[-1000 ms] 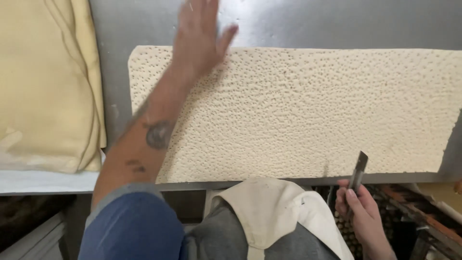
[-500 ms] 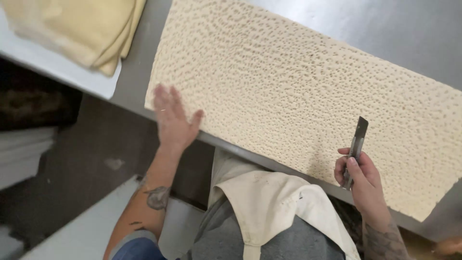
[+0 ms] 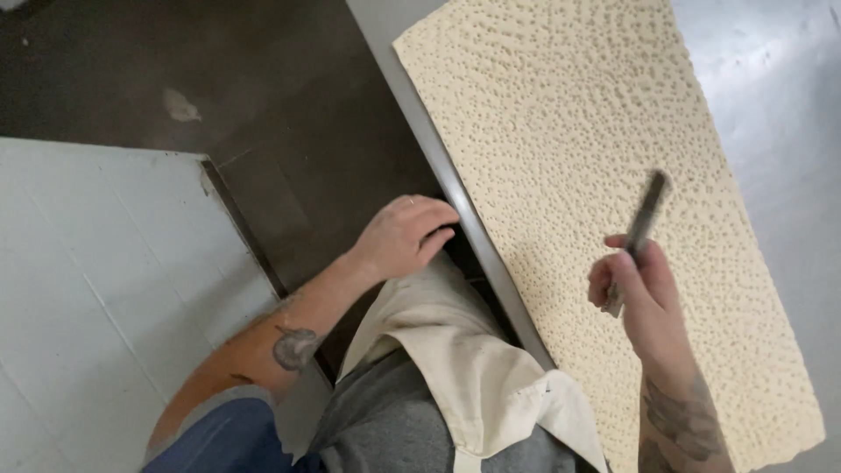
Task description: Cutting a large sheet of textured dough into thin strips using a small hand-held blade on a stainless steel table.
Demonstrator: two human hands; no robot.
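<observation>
Looking down from the head camera, we see our right hand (image 3: 644, 293) closed around a slim dark blade tool (image 3: 642, 229), fingers wrapped about its lower end while the upper end sticks up and away from the fist, tilted slightly to the right and blurred. The tool hangs over the long dimpled sheet of pale dough (image 3: 604, 175), which lies flat on the grey metal table (image 3: 780, 114) and runs from the upper middle of the view down to the lower right corner. Whether the blade touches the dough we cannot tell.

Our left hand (image 3: 405, 235) holds nothing; its fingers curl loosely, palm down, just off the near edge of the table and beside the dough's left border, apart from the sheet itself. Below that hand hangs our cream apron (image 3: 464, 350) over grey clothing. To the left we see a dark floor (image 3: 263, 96) and a pale tiled surface (image 3: 96, 280) lower down.
</observation>
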